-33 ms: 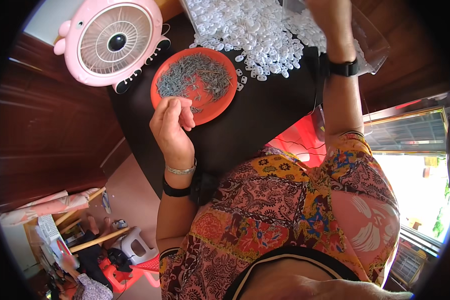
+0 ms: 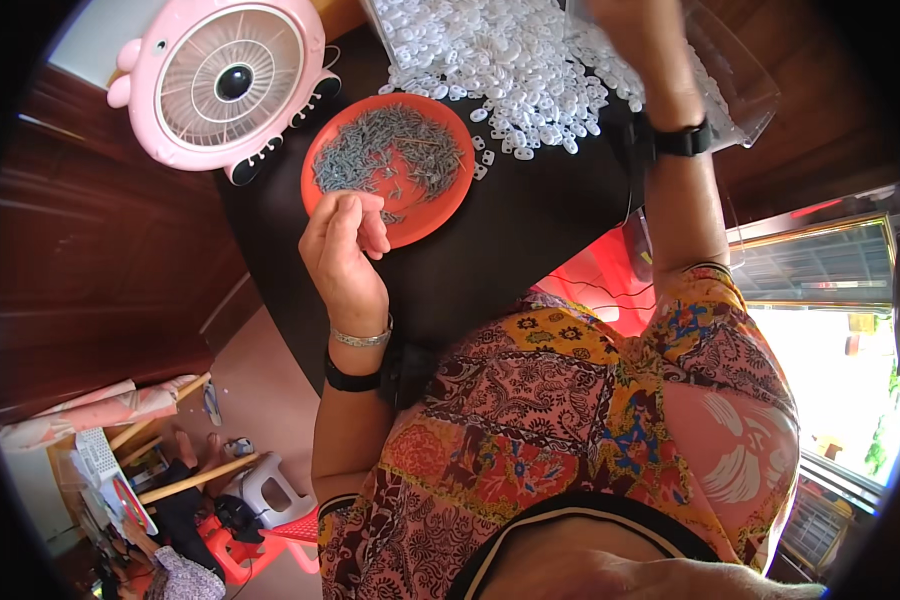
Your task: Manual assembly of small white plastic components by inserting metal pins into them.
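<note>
My left hand (image 2: 344, 240) is curled, thumb against the fingers, over the near left rim of a round red plate (image 2: 428, 228). Whatever it pinches, if anything, is hidden. Small grey screw-like pieces (image 2: 355, 145) lie heaped on the plate, with bare red showing near its middle. At the top, my right hand (image 2: 642, 45) reaches over the white pieces beside a clear plastic tray (image 2: 760, 125). Its fingers are blurred and partly cut off by the picture's edge. The small white oval plastic pieces (image 2: 500, 65), with holes in them, form a large spread pile.
A pink animal-shaped fan (image 2: 232, 85) stands left of the plate on the black tabletop (image 2: 540, 210). Dark wood panels rise at the left. Down on the floor side are a red stool (image 2: 235, 555) and another person (image 2: 185, 575). A bright window lies at the right.
My right hand has shifted a little to the left over the white pieces. My left hand stays by the plate's rim.
</note>
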The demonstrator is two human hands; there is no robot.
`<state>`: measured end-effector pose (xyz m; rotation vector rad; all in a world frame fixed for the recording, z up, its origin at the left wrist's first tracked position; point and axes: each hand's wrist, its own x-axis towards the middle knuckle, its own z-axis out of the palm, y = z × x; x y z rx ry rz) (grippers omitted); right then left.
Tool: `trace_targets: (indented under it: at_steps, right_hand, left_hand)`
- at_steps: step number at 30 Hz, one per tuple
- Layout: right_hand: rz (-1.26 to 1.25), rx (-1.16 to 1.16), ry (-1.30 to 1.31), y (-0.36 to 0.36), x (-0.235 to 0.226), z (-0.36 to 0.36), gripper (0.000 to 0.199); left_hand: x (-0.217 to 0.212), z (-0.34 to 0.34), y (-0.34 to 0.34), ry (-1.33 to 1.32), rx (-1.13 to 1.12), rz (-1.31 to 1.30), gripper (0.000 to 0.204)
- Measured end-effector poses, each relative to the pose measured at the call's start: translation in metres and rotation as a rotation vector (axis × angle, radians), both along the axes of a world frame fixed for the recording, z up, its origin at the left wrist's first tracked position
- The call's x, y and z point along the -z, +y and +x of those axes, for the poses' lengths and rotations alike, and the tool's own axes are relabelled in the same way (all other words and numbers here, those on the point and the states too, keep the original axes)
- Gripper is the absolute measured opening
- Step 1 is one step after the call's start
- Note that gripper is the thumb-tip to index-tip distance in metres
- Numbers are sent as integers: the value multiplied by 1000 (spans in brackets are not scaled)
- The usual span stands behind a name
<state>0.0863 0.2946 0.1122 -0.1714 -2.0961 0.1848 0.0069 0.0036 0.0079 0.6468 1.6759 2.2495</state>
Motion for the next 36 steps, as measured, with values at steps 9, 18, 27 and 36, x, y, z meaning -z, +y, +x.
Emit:
trace_targets:
  at_steps: [9,18,27,36]
  right_hand:
    - [50,-253,-739,-14,96,-69,18]
    - [201,-118,-837,-7,126,-93,17]
    - [117,-173,-881,4,126,-83,14]
    - [139,-153,-767,16,118,-68,13]
  left_hand:
    - [3,-2,-2,-10,-25,-33,25]
    - [5,-5,-2,-38,6,-58,23]
    - [5,-5,-2,-32,18,-65,24]
    - [5,-5,-3,-48,18,-64,24]
